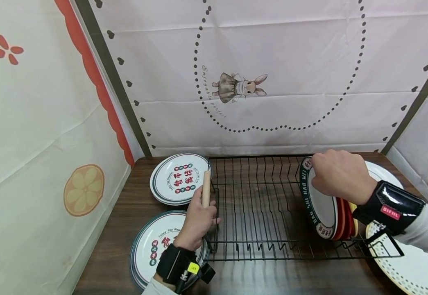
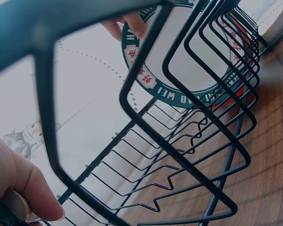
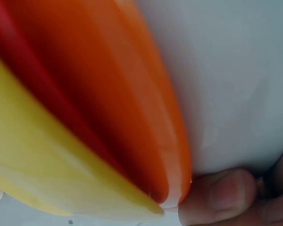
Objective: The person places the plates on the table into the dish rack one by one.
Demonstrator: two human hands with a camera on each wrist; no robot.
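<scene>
- Left hand curled around wooden handle at left end of black wire dish rack.
- Right hand gripping top rim of green-rimmed plate, standing upright in rack's right end, well apart from left hand.
- Orange plate, red and yellow plates slotted just behind it.
- Two printed plates lying flat on wooden table, left of rack.
</scene>
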